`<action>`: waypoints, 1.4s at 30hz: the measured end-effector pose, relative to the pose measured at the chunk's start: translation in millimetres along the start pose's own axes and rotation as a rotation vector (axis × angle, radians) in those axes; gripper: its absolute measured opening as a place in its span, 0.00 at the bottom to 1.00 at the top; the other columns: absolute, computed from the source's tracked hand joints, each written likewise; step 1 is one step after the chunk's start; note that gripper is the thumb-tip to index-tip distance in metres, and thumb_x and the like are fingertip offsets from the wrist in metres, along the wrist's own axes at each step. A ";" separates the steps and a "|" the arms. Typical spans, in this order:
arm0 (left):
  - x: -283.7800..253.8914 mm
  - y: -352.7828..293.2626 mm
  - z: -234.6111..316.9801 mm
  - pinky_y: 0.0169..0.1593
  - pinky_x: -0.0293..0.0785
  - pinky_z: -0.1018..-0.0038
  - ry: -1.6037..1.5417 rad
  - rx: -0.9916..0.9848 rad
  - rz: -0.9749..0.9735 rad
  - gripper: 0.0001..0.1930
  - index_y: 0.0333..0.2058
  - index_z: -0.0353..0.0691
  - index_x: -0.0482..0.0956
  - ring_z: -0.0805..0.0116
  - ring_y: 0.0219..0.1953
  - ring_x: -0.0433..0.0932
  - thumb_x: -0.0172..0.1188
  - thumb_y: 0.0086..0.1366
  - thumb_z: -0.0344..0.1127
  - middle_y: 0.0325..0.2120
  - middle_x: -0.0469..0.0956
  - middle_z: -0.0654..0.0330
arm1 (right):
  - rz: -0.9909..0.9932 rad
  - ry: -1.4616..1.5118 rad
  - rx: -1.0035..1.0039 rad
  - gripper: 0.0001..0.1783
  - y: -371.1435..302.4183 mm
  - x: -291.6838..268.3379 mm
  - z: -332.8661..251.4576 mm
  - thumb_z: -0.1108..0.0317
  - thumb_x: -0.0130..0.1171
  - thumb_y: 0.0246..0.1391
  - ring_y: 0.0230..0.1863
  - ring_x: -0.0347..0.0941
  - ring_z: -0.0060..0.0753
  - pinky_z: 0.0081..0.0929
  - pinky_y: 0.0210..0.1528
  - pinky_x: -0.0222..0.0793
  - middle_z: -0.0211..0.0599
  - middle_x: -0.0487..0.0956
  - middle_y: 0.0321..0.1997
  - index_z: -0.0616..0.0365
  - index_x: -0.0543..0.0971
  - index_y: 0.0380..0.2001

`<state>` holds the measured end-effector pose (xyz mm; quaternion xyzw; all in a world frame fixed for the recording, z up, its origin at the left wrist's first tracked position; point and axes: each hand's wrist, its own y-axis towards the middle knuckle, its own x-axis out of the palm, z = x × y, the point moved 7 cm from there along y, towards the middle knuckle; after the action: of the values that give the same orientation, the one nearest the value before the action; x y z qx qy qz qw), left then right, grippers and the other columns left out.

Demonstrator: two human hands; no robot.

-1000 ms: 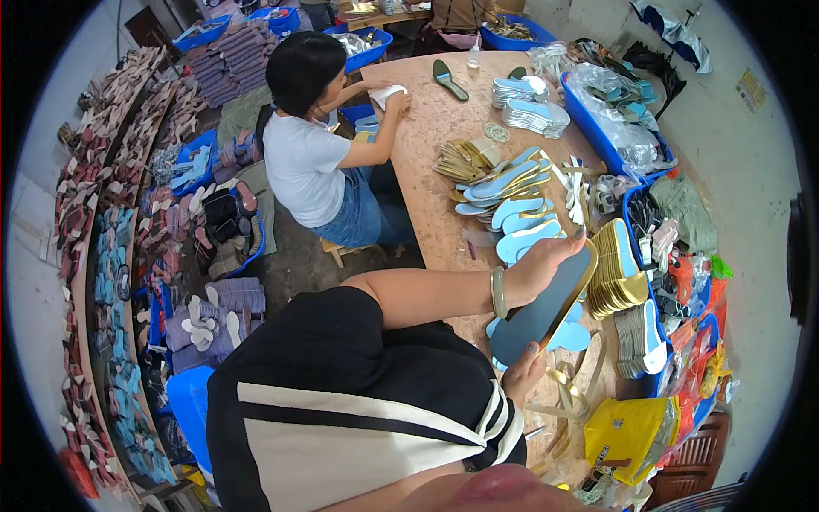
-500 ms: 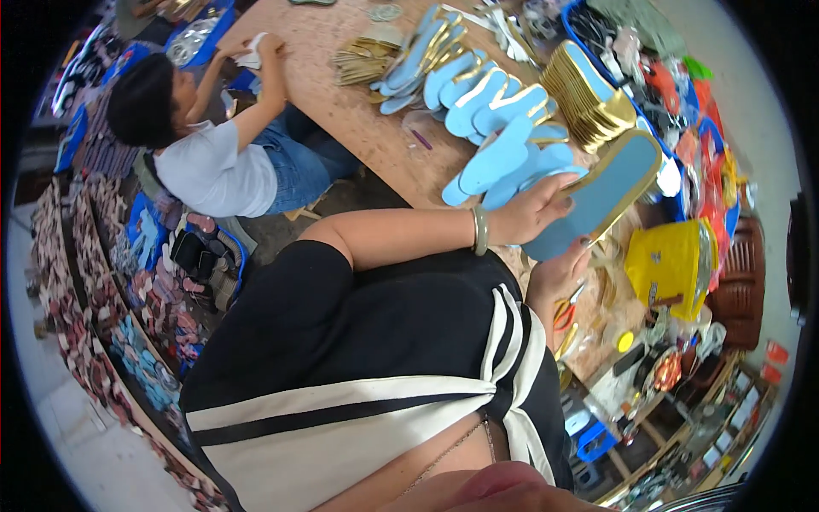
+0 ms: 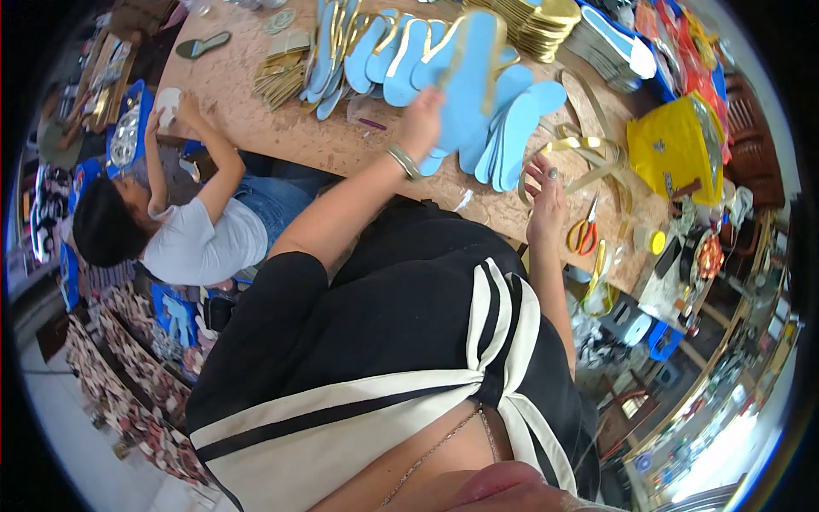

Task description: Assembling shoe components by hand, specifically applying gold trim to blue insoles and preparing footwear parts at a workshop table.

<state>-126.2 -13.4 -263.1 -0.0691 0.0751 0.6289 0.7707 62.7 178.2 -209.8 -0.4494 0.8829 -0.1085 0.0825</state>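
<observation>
My left hand (image 3: 418,128) grips a blue shoe insole (image 3: 471,85) with a gold edge, raised above the table and blurred by motion. Below it lies a fanned pile of plain blue insoles (image 3: 509,141). Close to that pile, my right hand (image 3: 546,203) has its fingers curled at a long gold strip (image 3: 589,147), which loops over the table; the pinch is partly hidden. Behind the raised insole stand rows of blue insoles with gold trim (image 3: 401,64). Orange-handled scissors (image 3: 583,235) rest to the right of my right hand.
A stack of gold pieces (image 3: 542,30) and a stack of grey soles (image 3: 601,55) stand at the far right. A yellow bag (image 3: 674,149) sits at the table's right. Another person (image 3: 205,222) works at the left edge, holding a white piece (image 3: 168,104).
My left hand has carried the insole up and left, over the rows. My right hand has let go of the insole and is now at the gold strip. The view has shifted.
</observation>
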 end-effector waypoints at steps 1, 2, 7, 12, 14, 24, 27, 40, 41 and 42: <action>-14.2 17.2 0.2 0.31 0.67 0.69 0.103 -0.011 0.002 0.14 0.40 0.35 0.73 0.63 0.24 0.72 0.47 0.65 0.39 0.21 0.74 0.55 | 0.026 -0.006 0.041 0.28 -3.1 -11.7 7.8 0.50 0.37 0.64 0.49 0.70 0.29 0.26 0.46 0.64 0.39 0.72 0.52 0.63 0.70 0.52; -30.3 34.1 3.9 0.31 0.68 0.67 0.207 -0.020 0.011 0.15 0.41 0.34 0.73 0.60 0.24 0.72 0.47 0.65 0.40 0.21 0.75 0.54 | 0.052 0.000 0.054 0.28 -7.0 -22.0 14.5 0.50 0.37 0.64 0.49 0.70 0.29 0.26 0.46 0.64 0.39 0.72 0.52 0.63 0.70 0.52; -65.2 94.7 -35.1 0.52 0.65 0.63 0.657 0.099 0.101 0.27 0.54 0.34 0.65 0.50 0.48 0.69 0.54 0.60 0.44 0.49 0.68 0.43 | 0.052 -0.101 0.147 0.27 -20.1 -43.6 64.7 0.49 0.40 0.63 0.43 0.73 0.27 0.23 0.40 0.67 0.36 0.77 0.45 0.63 0.74 0.48; -18.2 48.5 -27.3 0.60 0.57 0.59 0.731 0.304 -0.039 0.32 0.55 0.34 0.62 0.45 0.57 0.59 0.60 0.55 0.42 0.54 0.61 0.43 | 0.022 -0.257 0.224 0.23 -34.9 -63.6 106.4 0.51 0.45 0.61 0.37 0.75 0.24 0.23 0.35 0.69 0.34 0.78 0.38 0.59 0.76 0.46; 2.5 12.7 -39.1 0.59 0.57 0.59 0.760 0.346 -0.185 0.32 0.55 0.34 0.61 0.45 0.57 0.59 0.61 0.54 0.40 0.54 0.60 0.44 | 0.035 -0.229 0.218 0.22 -36.8 -68.1 121.9 0.52 0.47 0.60 0.36 0.75 0.24 0.23 0.35 0.69 0.35 0.78 0.35 0.57 0.76 0.46; 32.8 -36.8 -66.8 0.58 0.59 0.63 0.631 0.169 -0.283 0.33 0.56 0.35 0.59 0.49 0.55 0.61 0.61 0.53 0.33 0.52 0.61 0.46 | -0.089 -0.446 0.192 0.17 -33.7 -72.4 154.3 0.63 0.56 0.53 0.37 0.76 0.32 0.28 0.39 0.70 0.43 0.79 0.38 0.62 0.76 0.43; 22.8 -32.2 -59.7 0.57 0.60 0.61 0.674 0.194 -0.191 0.32 0.56 0.36 0.60 0.49 0.56 0.61 0.62 0.52 0.34 0.54 0.61 0.47 | -0.055 -0.666 0.093 0.19 -21.6 -76.5 142.8 0.64 0.61 0.46 0.42 0.73 0.44 0.33 0.45 0.69 0.44 0.76 0.42 0.59 0.76 0.43; 175.6 -126.6 -16.4 0.59 0.55 0.56 0.862 0.704 -0.823 0.32 0.55 0.42 0.65 0.48 0.60 0.56 0.64 0.51 0.40 0.57 0.59 0.47 | 0.012 -0.996 -0.005 0.22 40.6 -118.9 144.8 0.66 0.62 0.43 0.31 0.76 0.43 0.39 0.36 0.70 0.39 0.78 0.24 0.47 0.74 0.45; 186.3 -133.1 -19.2 0.59 0.54 0.55 0.960 0.742 -0.819 0.32 0.55 0.42 0.65 0.46 0.61 0.55 0.64 0.50 0.42 0.57 0.58 0.48 | 0.015 -0.997 -0.012 0.22 36.0 -120.9 136.7 0.66 0.62 0.43 0.31 0.76 0.43 0.39 0.36 0.70 0.39 0.78 0.24 0.47 0.74 0.45; 193.3 -135.9 -25.5 0.60 0.54 0.53 1.064 0.769 -0.808 0.33 0.55 0.42 0.65 0.45 0.61 0.54 0.64 0.50 0.44 0.58 0.57 0.49 | 0.066 -0.920 -0.010 0.23 26.1 -122.4 118.8 0.65 0.62 0.45 0.28 0.76 0.44 0.39 0.33 0.70 0.41 0.77 0.23 0.47 0.73 0.47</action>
<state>44.4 139.7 -325.6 -0.1113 0.6178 0.1103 0.7706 142.6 278.5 -325.2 -0.4227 0.7689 0.1093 0.4670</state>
